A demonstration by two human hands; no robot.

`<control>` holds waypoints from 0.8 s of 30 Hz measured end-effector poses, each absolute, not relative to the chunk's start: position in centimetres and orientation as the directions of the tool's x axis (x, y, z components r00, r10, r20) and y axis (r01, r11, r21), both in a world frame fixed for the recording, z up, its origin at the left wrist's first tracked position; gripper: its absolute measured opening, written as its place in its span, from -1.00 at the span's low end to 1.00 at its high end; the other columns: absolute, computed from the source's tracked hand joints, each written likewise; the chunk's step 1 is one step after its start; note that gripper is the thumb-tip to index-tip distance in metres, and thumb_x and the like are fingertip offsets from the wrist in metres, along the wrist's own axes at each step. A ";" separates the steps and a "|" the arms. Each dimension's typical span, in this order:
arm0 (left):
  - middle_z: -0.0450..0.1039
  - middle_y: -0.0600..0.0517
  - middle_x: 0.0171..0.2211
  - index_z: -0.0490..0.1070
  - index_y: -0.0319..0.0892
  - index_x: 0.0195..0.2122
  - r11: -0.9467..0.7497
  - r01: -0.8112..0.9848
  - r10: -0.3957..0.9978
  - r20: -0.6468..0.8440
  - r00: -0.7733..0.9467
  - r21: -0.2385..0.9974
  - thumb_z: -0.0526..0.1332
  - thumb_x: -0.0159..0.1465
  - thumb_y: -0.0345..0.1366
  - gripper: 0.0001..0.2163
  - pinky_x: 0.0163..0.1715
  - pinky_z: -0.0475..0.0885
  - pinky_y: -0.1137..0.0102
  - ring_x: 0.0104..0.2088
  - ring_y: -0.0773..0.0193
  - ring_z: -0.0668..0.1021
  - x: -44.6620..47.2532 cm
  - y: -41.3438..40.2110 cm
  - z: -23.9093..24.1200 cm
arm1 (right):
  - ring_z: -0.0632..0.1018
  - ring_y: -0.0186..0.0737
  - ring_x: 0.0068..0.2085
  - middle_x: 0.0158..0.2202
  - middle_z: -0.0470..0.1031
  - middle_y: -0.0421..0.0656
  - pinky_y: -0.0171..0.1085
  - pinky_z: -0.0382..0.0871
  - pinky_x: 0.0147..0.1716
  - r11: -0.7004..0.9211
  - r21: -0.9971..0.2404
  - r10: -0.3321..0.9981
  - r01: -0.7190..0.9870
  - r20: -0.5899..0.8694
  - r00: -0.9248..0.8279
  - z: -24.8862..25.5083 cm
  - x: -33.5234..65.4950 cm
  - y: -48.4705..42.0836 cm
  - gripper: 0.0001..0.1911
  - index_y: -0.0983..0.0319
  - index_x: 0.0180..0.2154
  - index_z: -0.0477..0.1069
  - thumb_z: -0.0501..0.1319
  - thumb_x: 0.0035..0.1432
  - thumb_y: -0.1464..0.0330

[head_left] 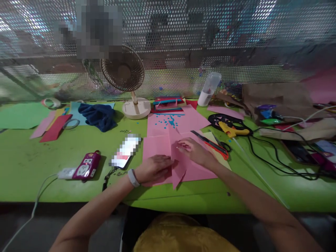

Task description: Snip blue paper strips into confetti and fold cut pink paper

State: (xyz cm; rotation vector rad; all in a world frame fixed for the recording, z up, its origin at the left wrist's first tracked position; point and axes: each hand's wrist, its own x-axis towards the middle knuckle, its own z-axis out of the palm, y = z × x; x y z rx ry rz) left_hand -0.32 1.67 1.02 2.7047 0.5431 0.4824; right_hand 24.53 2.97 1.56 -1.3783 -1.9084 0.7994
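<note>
A pink sheet of paper (154,144) lies at the table's front, with a narrow folded flap (177,171) standing up along its middle. My left hand (156,167) rests on the paper left of this flap, fingers stretched out flat and their tips at its base. On the other side, my right hand (195,151) is over the flap, fingers loosely bent and apart, tips against its face. Close to my right hand lie a box cutter (211,145) with an orange-edged handle and dark-handled scissors (223,144), partly over a pale yellow sheet (222,159).
A phone (126,150) and purple power strip (86,166) lie left. Behind stand a fan (136,109) and a white-based bottle-like device (206,98). A yellow glue gun (233,130) with cables lies right. Blue scraps (171,121) dot another pink sheet (194,120).
</note>
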 end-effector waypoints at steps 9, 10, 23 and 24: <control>0.49 -0.24 -0.04 0.21 -0.30 0.16 -0.976 0.211 0.218 0.310 0.925 0.056 -0.02 0.36 -0.44 -0.65 -0.09 0.46 0.18 0.03 0.07 0.50 0.5 0.6 0.8 | 0.52 -0.17 -0.42 -0.41 0.55 -0.07 -0.27 0.23 -0.49 0.359 -0.131 0.933 0.924 0.019 -0.359 4.8 19.5 1.7 -0.66 0.23 -0.42 0.44 0.12 0.18 0.12; 0.48 -0.24 -0.03 0.19 -0.30 0.18 -0.977 0.206 0.213 0.302 0.929 0.055 -0.03 0.37 -0.43 -0.64 -0.09 0.46 0.18 0.04 0.07 0.49 0.6 0.4 0.9 | 0.53 -0.16 -0.41 -0.40 0.56 -0.05 -0.27 0.23 -0.50 0.369 -0.091 0.929 0.925 0.014 -0.369 4.8 19.2 1.8 -0.71 0.25 -0.41 0.46 0.12 0.19 0.19; 0.46 -0.10 -0.07 0.31 -0.12 0.06 -0.868 0.496 0.453 0.363 0.814 -0.030 0.03 0.36 -0.40 -0.73 0.04 0.35 0.12 -0.03 0.14 0.48 -1.0 -0.5 3.9 | 0.42 -0.13 -0.39 -0.39 0.47 -0.01 -0.19 0.19 -0.44 0.727 0.349 0.553 0.592 0.214 -0.805 5.8 21.7 -1.9 -0.76 0.33 -0.27 0.46 0.03 0.20 0.59; 0.49 -0.08 -0.19 0.36 -0.17 -0.03 -0.886 0.463 0.433 0.303 0.849 -0.030 0.02 0.37 -0.42 -0.78 -0.05 0.40 0.17 -0.13 0.17 0.51 -0.8 -0.4 3.3 | 0.41 -0.15 -0.39 -0.40 0.46 -0.02 -0.19 0.18 -0.44 0.736 0.350 0.540 0.579 0.211 -0.814 4.9 21.8 -2.2 -0.78 0.33 -0.30 0.46 0.05 0.19 0.60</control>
